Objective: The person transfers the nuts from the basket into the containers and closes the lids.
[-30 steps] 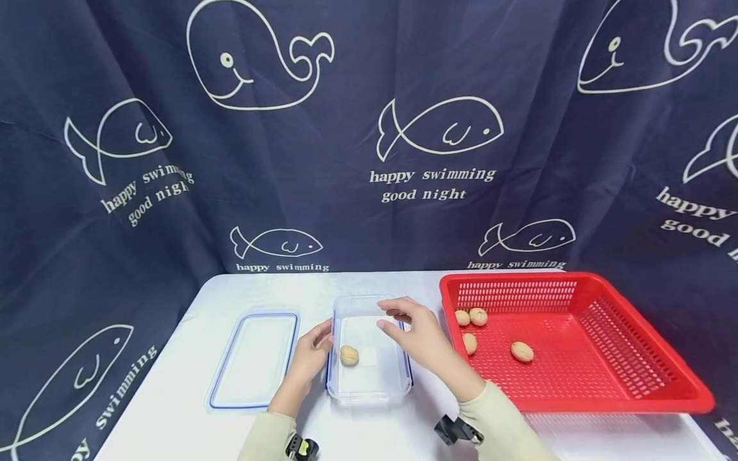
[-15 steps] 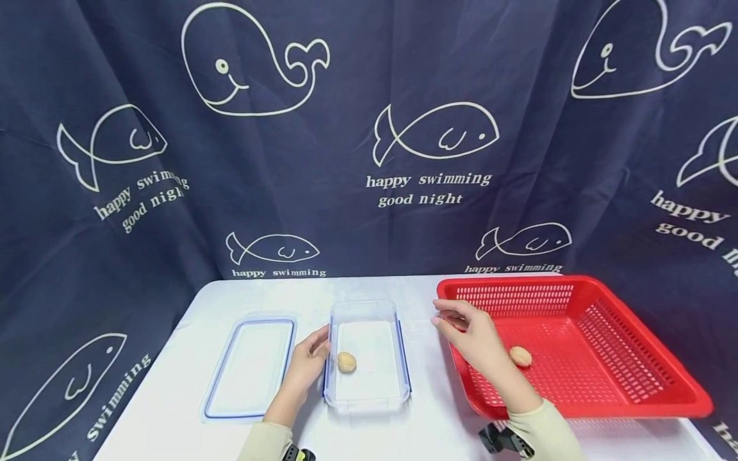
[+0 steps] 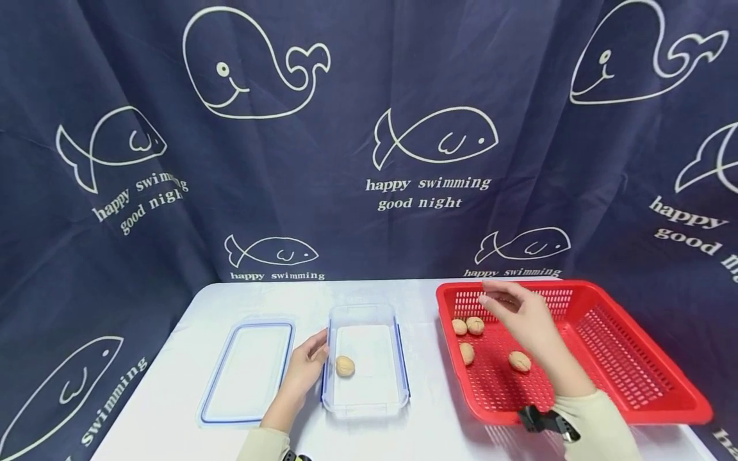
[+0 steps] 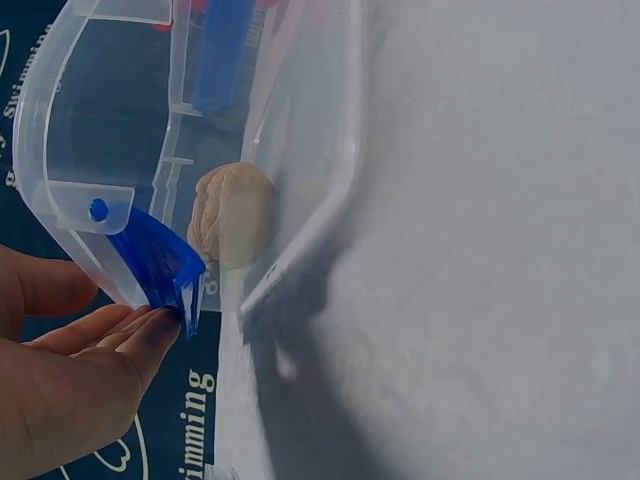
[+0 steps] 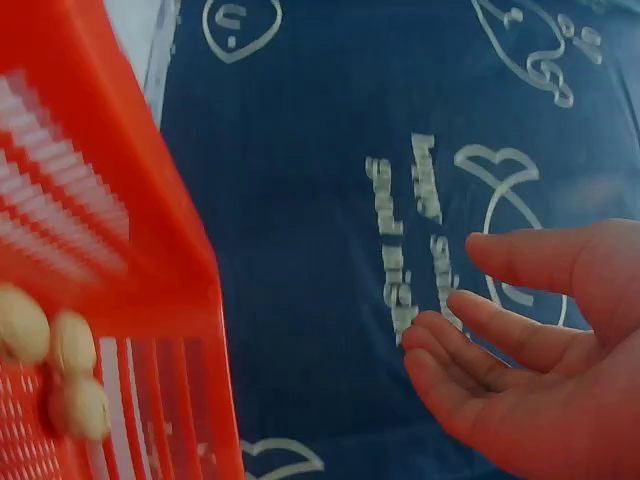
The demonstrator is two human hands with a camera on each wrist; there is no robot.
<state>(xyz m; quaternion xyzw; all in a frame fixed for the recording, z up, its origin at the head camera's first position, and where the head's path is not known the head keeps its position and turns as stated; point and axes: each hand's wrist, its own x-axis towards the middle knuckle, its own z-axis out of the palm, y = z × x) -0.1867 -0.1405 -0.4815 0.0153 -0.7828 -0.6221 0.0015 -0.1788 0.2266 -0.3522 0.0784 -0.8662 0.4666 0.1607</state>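
Observation:
A clear plastic food container (image 3: 369, 410) with blue side latches stands on the table, one walnut (image 3: 344, 366) inside it near its left wall. At that wall my left hand (image 3: 307, 368) touches the container; in the left wrist view its fingertips (image 4: 150, 335) rest against a hanging blue latch (image 4: 160, 262), fairly straight. Above the red plastic basket (image 3: 582, 416) hovers my right hand (image 3: 533, 320), holding nothing, thumb and fingers apart. Several walnuts (image 3: 520, 362) lie in the basket, mostly along its left side. The right wrist view shows walnuts (image 5: 80, 405) below the hand (image 5: 550, 350).
The container's clear lid (image 3: 248, 371) with a blue seal lies flat to the left on the white tabletop (image 3: 421, 384). A dark blue curtain (image 3: 346, 147) with fish and whale drawings hangs behind the table.
My right hand has moved right, from over the container to above the basket, uncovering walnuts at the basket's left. The left hand stays at the container; its walnut stays inside.

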